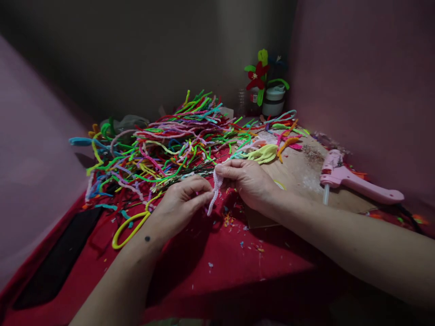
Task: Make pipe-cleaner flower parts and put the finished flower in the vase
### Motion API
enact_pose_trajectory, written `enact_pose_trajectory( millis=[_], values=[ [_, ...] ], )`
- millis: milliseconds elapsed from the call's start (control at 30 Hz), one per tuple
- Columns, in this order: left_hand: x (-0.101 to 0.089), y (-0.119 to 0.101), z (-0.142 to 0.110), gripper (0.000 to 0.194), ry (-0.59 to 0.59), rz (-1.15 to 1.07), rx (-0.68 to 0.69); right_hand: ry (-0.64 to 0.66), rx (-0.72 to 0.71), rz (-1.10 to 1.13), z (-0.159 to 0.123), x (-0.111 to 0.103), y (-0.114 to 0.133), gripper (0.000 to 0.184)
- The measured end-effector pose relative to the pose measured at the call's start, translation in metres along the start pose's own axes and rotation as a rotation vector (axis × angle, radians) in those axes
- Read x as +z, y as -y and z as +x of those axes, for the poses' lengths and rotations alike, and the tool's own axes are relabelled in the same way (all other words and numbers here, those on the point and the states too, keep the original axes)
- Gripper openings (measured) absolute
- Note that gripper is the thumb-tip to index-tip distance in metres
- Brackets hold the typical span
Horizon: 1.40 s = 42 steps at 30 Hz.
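Between my two hands is a pale lilac pipe cleaner [216, 188], bent into a narrow doubled shape with one end hanging down. My right hand [249, 181] pinches its upper part between thumb and fingers. The fingers of my left hand [186, 199] are closed on its lower side, coming from the left. Beyond both hands lies a large heap of pipe cleaners [176, 131] in many colours. Under my left wrist, a yellow scissors handle [131, 231] shows; the blades are hidden.
A pink glue gun [360, 179] lies on a board [295, 176] at right. Yellow-green petal shapes [263, 154] rest near its edge. A red pipe-cleaner flower [257, 76] stands by a lidded jar [273, 100]. A black strip [57, 258] lies left on the red cloth [238, 280], which carries fibre scraps.
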<state>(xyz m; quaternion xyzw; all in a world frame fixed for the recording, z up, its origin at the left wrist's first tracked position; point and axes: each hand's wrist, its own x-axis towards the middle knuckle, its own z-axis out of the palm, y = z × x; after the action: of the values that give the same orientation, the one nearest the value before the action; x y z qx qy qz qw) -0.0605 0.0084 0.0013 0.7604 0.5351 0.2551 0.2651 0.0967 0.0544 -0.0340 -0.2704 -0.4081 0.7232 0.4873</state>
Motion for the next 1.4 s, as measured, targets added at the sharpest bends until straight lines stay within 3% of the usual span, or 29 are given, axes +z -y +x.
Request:
enact_pose_trajectory(
  millis=[133,300,500,600,767,900,1233,1400],
  values=[
    [0.003,-0.006,0.001,0.024,-0.155,-0.011,-0.077,-0.012,-0.016,-0.081,-0.003,0.001,0.000,0.016],
    [0.012,-0.011,-0.001,0.027,-0.064,-0.096,-0.182,0.070,-0.054,-0.151,-0.008,0.004,-0.001,0.017],
    [0.011,-0.006,-0.001,0.024,-0.108,-0.066,-0.074,-0.025,-0.021,-0.103,-0.006,0.004,0.001,0.023],
    [0.012,-0.007,-0.002,0.025,-0.065,-0.138,-0.077,-0.031,-0.020,-0.079,-0.006,0.004,0.003,0.025],
    [0.015,-0.008,-0.003,0.025,-0.065,-0.277,-0.175,0.075,-0.054,-0.119,-0.006,0.004,0.004,0.024],
    [0.012,-0.007,-0.002,0.022,-0.085,-0.306,-0.174,0.146,-0.069,-0.147,-0.008,0.005,0.003,0.020],
    [0.012,-0.001,-0.001,0.018,0.014,-0.650,-0.297,0.054,-0.029,-0.088,-0.006,0.005,0.004,0.016],
    [0.013,0.001,-0.001,0.015,0.032,-0.681,-0.285,-0.002,-0.043,-0.081,-0.006,0.006,0.005,0.016]
  ],
)
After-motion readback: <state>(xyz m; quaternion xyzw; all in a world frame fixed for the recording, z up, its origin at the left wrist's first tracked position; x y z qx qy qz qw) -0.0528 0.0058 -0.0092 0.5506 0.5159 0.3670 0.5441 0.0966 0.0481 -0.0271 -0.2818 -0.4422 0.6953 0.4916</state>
